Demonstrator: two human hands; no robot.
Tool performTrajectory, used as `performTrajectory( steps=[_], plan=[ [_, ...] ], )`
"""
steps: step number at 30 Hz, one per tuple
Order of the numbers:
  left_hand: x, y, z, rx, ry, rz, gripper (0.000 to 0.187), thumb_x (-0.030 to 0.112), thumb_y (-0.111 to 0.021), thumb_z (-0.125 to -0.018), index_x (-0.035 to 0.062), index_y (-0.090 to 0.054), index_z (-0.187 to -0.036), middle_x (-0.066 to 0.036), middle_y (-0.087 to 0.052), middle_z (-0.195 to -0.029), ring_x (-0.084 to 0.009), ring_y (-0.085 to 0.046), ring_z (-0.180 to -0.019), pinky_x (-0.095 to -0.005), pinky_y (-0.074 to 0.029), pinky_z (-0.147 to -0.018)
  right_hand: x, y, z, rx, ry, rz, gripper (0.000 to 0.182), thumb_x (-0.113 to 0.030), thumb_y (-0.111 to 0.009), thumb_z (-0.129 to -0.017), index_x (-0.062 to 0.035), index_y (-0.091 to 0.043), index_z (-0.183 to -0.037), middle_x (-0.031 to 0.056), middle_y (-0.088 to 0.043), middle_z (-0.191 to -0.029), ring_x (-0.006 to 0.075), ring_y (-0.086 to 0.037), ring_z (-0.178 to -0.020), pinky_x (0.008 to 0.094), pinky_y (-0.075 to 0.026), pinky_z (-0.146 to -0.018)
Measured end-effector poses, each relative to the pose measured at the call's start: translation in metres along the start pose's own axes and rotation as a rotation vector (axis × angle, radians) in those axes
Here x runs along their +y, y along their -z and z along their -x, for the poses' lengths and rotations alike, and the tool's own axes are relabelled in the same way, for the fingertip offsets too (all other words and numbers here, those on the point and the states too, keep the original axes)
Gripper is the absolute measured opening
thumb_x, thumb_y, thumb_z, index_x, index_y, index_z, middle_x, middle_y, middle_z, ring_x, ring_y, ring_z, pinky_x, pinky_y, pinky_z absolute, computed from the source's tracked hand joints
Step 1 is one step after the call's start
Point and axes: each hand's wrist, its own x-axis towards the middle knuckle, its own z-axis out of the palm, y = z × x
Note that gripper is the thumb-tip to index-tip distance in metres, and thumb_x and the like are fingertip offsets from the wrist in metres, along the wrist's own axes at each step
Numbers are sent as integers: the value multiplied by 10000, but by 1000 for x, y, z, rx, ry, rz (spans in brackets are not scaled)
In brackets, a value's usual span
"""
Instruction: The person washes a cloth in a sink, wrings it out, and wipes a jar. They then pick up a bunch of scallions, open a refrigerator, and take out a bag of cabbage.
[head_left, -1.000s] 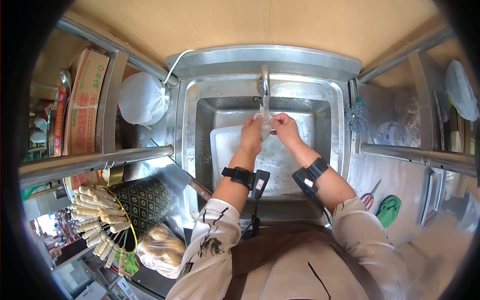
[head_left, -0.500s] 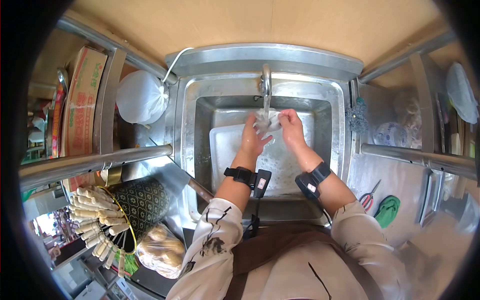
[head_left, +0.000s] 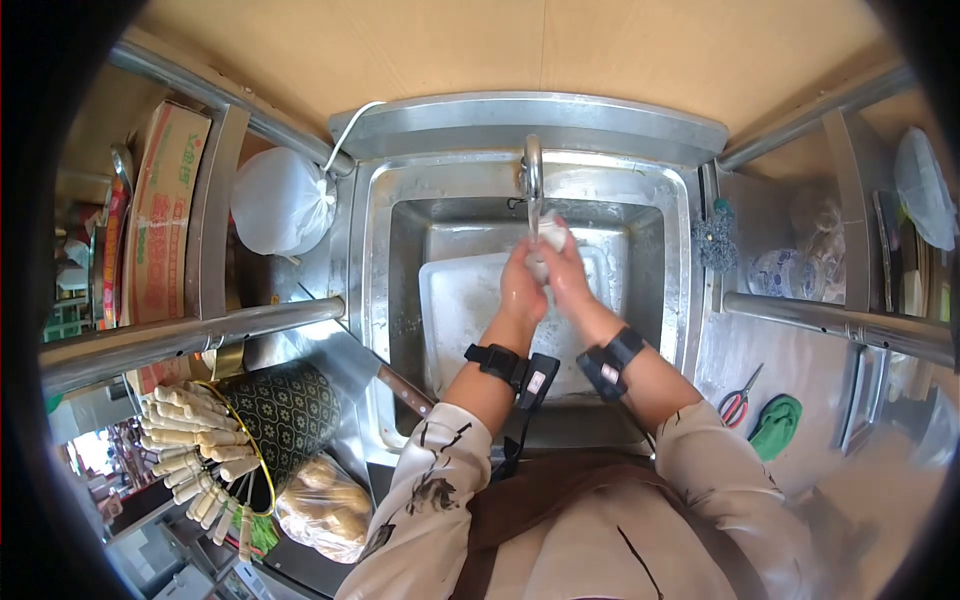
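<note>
Under the faucet [head_left: 533, 165], both my hands are pressed together around a small, crumpled white cloth [head_left: 551, 232]. My left hand [head_left: 521, 285] closes on its lower left side. My right hand [head_left: 566, 275] wraps it from the right, with its fingers near the water stream. Much of the cloth is hidden by the fingers, so its full shape cannot be made out. Below the hands a whitish rectangular tray [head_left: 455, 310] lies in the metal sink [head_left: 405, 240].
A cleaver [head_left: 400, 388] with a wooden handle lies by the sink's left edge. Further left are a patterned holder [head_left: 290, 405] of wooden-handled skewers, a bag of potatoes [head_left: 325, 505] and a white bag [head_left: 283, 203]. Scissors [head_left: 738, 402], a green cloth [head_left: 775, 427] and a scrubber [head_left: 716, 240] are right.
My hands have come together from either side of the white cloth and now squeeze it. It is bunched smaller, and both hands sit slightly lower.
</note>
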Motion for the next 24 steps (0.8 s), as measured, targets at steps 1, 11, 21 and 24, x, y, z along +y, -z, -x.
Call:
performTrajectory(
  steps=[1,11,21,24],
  plan=[
    [4,12,-11,-115,-5,-43,301,270,-446,-900,51,-506,-1097,-87,-564,-1065,-203,-545,-987,-353,-433,-860,-4,-7,15,-60,-51,53,560,-215,-527,-873,-61,-279,-1351,97,-530,-1102,179,-533,-948,303,-449,-794],
    [6,23,-6,-193,18,-265,355,298,-388,-943,82,-459,-1217,-87,-528,-1158,-196,-509,-1064,-328,-413,-901,41,0,-27,-74,359,325,483,-125,-431,-866,-4,-344,-1326,206,-325,-1366,290,-308,-1269,345,-244,-1051],
    [21,71,-29,-361,-196,-646,362,268,-378,-947,68,-425,-1246,-83,-479,-1247,-192,-455,-1150,-339,-388,-926,27,7,-33,88,267,349,449,-165,-385,-882,8,-391,-1296,174,-402,-1303,240,-363,-1197,313,-283,-993],
    [16,31,-1,-393,-79,-327,367,283,-357,-952,67,-423,-1242,-91,-492,-1213,-199,-472,-1117,-344,-397,-903,21,15,-50,79,211,282,444,-172,-384,-875,24,-407,-1273,209,-359,-1336,295,-307,-1255,335,-229,-1043]
  ],
)
